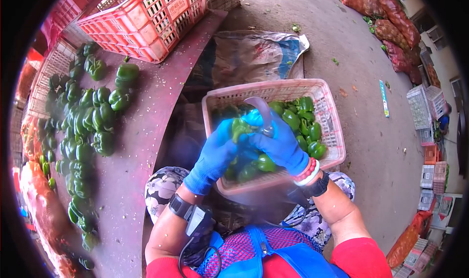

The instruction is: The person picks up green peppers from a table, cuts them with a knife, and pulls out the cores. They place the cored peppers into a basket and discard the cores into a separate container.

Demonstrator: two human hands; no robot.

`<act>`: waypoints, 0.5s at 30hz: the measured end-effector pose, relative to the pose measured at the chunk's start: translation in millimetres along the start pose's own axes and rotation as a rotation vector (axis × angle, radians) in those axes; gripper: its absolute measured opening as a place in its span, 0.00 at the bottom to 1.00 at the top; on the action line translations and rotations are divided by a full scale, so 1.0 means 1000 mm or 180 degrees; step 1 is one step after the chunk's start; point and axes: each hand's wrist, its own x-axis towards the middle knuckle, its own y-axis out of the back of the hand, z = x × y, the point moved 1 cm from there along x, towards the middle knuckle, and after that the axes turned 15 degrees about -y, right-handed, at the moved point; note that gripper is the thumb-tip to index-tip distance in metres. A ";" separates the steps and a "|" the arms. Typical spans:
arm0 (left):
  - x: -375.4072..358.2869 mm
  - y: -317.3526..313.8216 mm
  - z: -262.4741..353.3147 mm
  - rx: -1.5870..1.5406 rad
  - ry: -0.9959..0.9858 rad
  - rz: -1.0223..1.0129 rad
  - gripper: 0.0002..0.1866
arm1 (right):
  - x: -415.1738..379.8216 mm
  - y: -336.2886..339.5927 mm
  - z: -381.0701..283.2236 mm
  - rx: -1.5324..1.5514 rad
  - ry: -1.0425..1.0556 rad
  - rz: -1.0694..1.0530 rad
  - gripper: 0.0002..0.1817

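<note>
My left hand [218, 148], in a blue glove, is closed around a green bell pepper [240, 129]. A small knife with a hooked blade [262, 110] is in my gloved right hand [282, 146], its tip curving up and to the left just beside the pepper. Both hands meet over a pink plastic crate [333, 113] that stands between my knees. Several green peppers [292, 120] lie inside the crate, partly hidden under my hands. The knife's handle is covered by my right fingers.
On my left, a table [134, 146] carries a long heap of bell peppers [80, 124] and a red crate [146, 26]. A worn sack [249, 58] lies beyond my crate. Filled red sacks [400, 21] and stacked crates [425, 107] line the far right; a person [444, 119] is there.
</note>
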 end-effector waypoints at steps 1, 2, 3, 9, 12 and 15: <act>-0.001 0.000 0.002 -0.0014 0.0017 0.0013 0.37 | 0.000 0.003 -0.001 0.0074 -0.0377 -0.0170 0.30; -0.003 -0.001 0.005 -0.0030 0.0038 0.0025 0.35 | 0.001 0.007 -0.003 0.0151 -0.0758 -0.0337 0.27; -0.004 -0.003 0.010 -0.0049 0.0064 0.0034 0.33 | 0.001 0.009 -0.002 0.0229 -0.1144 -0.0500 0.24; -0.002 -0.023 0.029 0.2645 -0.0317 -0.0471 0.16 | 0.003 0.000 0.011 -0.0739 -0.0304 0.0074 0.12; -0.007 -0.019 0.017 0.2649 -0.0240 -0.0296 0.14 | 0.003 -0.003 0.013 -0.0800 -0.0587 0.0183 0.12; -0.009 -0.022 0.017 0.2622 -0.0103 -0.0052 0.14 | 0.005 -0.011 0.028 0.0088 -0.1105 0.0183 0.13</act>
